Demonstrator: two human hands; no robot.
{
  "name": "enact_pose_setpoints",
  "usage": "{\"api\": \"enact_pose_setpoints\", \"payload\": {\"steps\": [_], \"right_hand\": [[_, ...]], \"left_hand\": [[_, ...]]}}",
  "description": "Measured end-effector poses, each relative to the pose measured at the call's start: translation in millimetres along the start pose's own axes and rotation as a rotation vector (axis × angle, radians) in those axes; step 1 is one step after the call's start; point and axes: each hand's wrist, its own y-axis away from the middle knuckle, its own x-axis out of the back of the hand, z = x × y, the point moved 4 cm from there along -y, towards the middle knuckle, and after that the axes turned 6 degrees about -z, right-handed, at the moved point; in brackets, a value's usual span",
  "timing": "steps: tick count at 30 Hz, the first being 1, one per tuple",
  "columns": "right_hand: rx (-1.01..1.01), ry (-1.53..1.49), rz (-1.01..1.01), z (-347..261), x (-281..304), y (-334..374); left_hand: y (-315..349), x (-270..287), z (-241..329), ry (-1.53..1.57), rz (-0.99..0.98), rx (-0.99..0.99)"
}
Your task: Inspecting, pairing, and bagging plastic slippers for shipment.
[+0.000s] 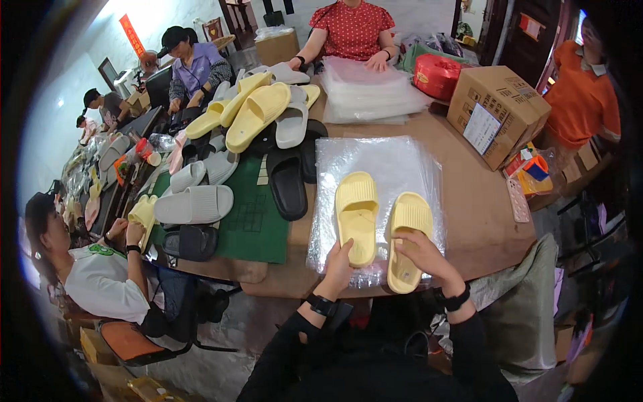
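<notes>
My left hand [338,266] grips the heel end of a yellow slide sandal [357,214], its ribbed strap pointing away from me. A matching yellow slide sandal [410,218] is held by my right hand [427,254], its fingers across the insole behind the strap. The two sandals are side by side and apart, over a stack of clear plastic bags [375,157] on the brown table [469,221]. Left of the bags lies a black slide [289,191]. Behind it rises a heap of yellow slides [258,117] and grey slides [194,204].
A green mat [258,231] lies under part of the heap. Farther back are more plastic bags [368,94], a red twine roll [435,75] and a cardboard box [499,110]. Co-workers sit left and stand across; one at left handles a yellow slide [143,213].
</notes>
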Motion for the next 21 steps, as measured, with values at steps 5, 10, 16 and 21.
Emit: {"api": "enact_pose_setpoints", "payload": {"steps": [5,10,16,21], "right_hand": [[-0.075,0.355,-0.028,-13.4,-12.7,-56.4],[-0.202,0.477,-0.117,3.9,-35.5,-93.7],[-0.299,0.505,-0.046,2.2,-26.8,-101.9],[-0.189,0.381,0.104,9.0,-1.4,-67.8]], "left_hand": [[-9.7,6.4,-4.9,-0.040,-0.037,-0.074],[0.1,-13.9,5.1,-0.243,-0.036,-0.116],[-3.0,2.7,-12.8,-0.656,-0.015,-0.305],[41.9,-25.1,14.3,-1.683,-0.274,-0.681]]}}
